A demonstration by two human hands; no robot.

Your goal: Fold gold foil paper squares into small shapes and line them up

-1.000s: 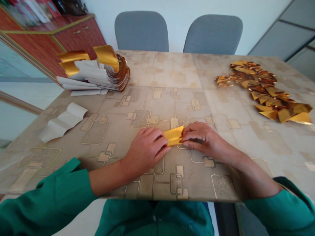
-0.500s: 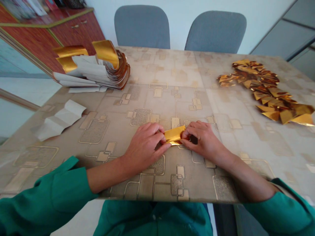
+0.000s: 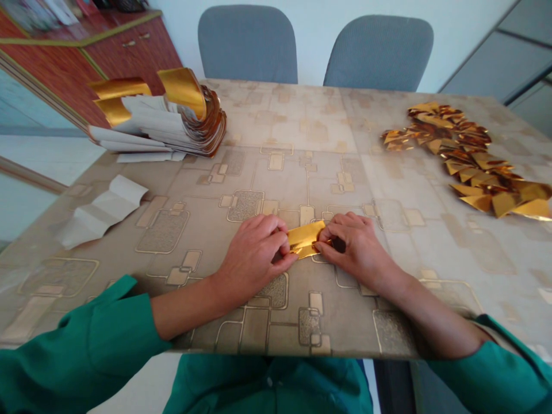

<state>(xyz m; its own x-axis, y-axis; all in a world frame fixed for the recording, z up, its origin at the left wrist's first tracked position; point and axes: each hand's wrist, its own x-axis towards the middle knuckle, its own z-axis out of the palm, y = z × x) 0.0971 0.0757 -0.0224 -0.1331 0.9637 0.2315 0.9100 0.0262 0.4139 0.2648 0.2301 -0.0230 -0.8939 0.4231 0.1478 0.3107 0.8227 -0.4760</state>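
A small piece of folded gold foil paper (image 3: 305, 234) lies between my hands, low over the table near its front edge. My left hand (image 3: 257, 254) pinches its left end with thumb and fingers. On the opposite end, the thumb and fingertips of my right hand (image 3: 356, 244) are closed in the same way. A lower flap of the paper shows beneath the upper fold. Parts of both ends are hidden behind my fingers.
On the patterned tablecloth (image 3: 259, 328), a stack of gold-and-white paper (image 3: 172, 123) stands back left. A creased pale sheet (image 3: 106, 210) lies nearer. Folded gold pieces (image 3: 468, 152) are heaped at the right. Two grey chairs (image 3: 248, 43) stand behind the table.
The lower flap of the gold paper shows a little more below the upper fold. Both hands keep their pinch in nearly the same place. The view has shifted slightly.
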